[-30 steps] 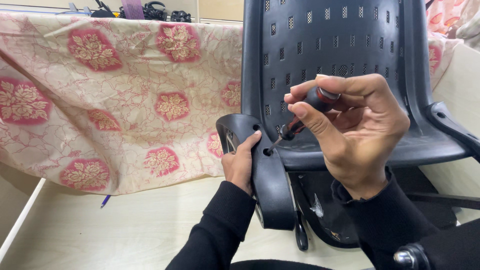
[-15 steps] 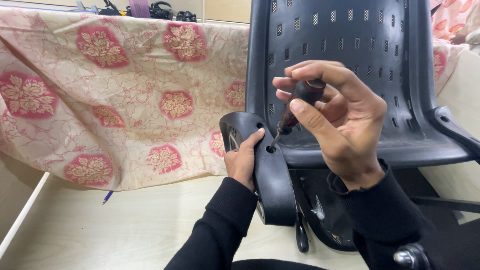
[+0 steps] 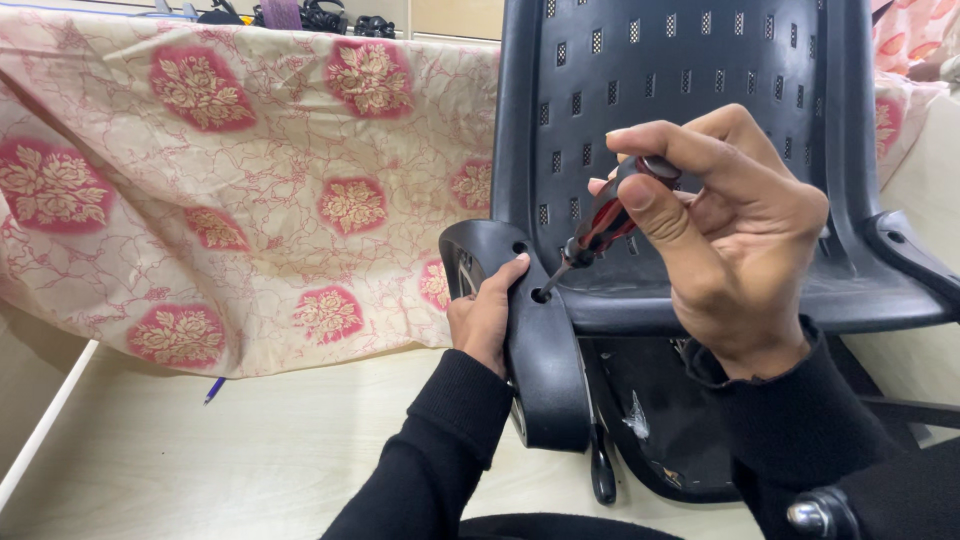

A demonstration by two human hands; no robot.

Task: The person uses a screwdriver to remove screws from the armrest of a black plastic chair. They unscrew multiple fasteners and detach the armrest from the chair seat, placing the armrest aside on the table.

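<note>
Screw-driving step: right hand (image 3: pixel 735 235) pinches the screwdriver (image 3: pixel 605 222), tip in the armrest (image 3: pixel 540 340) hole at 7 o'clock; left hand (image 3: pixel 485 318) clasps the armrest. Next calls for steady twisting.

We have one view only, from a camera worn on the head, looking forward and down over both black sleeves. It sits close: the right hand (image 3: pixel 735 250) and the screwdriver (image 3: pixel 603 225) fill the middle right of the frame, the left hand (image 3: pixel 485 315) just below centre on the black armrest (image 3: pixel 540 350). The lens faces the black perforated chair (image 3: pixel 690 130) head-on, with the flowered cloth (image 3: pixel 230 190) spreading across the left half. The pale floor (image 3: pixel 250 450) runs along the bottom. No second view shares the scene.
</note>
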